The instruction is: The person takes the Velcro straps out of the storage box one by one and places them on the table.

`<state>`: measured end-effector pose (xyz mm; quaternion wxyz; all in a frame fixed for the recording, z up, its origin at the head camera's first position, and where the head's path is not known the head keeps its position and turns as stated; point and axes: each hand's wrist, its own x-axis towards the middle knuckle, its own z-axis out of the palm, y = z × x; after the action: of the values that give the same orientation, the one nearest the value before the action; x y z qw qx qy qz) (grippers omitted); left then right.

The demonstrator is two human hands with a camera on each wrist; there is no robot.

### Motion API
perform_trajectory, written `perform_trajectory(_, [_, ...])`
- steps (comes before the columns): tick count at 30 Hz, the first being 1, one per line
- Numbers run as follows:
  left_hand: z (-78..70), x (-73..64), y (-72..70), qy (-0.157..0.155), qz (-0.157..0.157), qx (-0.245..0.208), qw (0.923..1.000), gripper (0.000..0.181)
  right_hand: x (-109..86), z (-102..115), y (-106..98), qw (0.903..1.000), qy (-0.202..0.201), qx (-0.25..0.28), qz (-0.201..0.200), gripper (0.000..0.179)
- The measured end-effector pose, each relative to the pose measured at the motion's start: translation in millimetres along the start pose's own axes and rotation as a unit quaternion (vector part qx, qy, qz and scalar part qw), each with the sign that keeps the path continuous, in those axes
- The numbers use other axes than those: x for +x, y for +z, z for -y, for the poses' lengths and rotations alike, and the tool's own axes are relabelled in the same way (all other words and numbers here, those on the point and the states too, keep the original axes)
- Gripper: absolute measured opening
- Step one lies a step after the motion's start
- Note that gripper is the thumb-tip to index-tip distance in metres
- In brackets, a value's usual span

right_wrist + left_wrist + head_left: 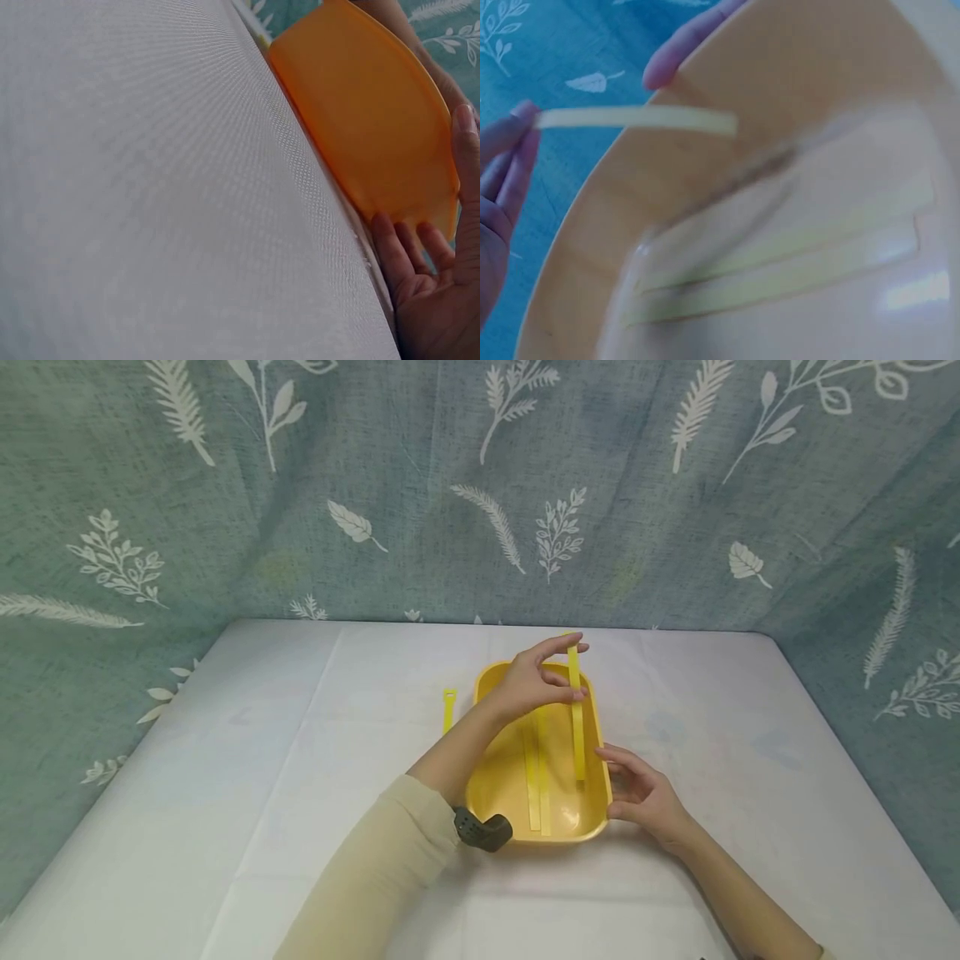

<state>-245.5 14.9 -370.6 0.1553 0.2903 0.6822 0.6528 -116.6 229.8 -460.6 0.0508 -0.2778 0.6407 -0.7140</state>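
My left hand (pixel 536 685) reaches over a yellow plastic basin (pixel 491 793) and pinches a thin yellow strip (pixel 577 735) between thumb and fingers. In the left wrist view the strip (pixel 667 118) sticks out from the fingertips across the inner wall. Two more yellow strips (pixel 532 785) lie side by side on the basin floor. At the basin's right side, my right hand (pixel 648 797) rests its spread fingers and thumb against the outer wall. The right wrist view shows those fingertips (pixel 382 225) on the orange-looking wall (pixel 367 112).
Just left of the basin, a yellow piece with a slotted end (pixel 449 697) lies on the white-covered table (pixel 187 827), partly hidden by the left forearm. A dark band (pixel 483 831) sits on the left wrist. Leaf-patterned cloth (pixel 420 485) hangs behind and beside the table.
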Motion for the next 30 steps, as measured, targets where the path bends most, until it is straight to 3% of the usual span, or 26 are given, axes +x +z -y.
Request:
perform_trajectory(6, [-17.0,-2.6,-11.9,0.005,0.012,-0.007,0.9999,0.075,0.7,0.6,0.1,1.0000,0.000,0.000,-0.001,0.064])
perform_trajectory(17, [-39.9,-17.5,-44.3,-0.040,0.033,0.024,0.9984,0.078,-0.7,-1.7,0.8,1.0000,0.002,0.009,0.001,0.063])
perform_trajectory(30, [-58.3,-38.4,-74.7,-0.010,0.034,0.002,0.9994,0.078,-0.4,-0.6,0.3,0.9998,0.009,0.019,0.001,0.066])
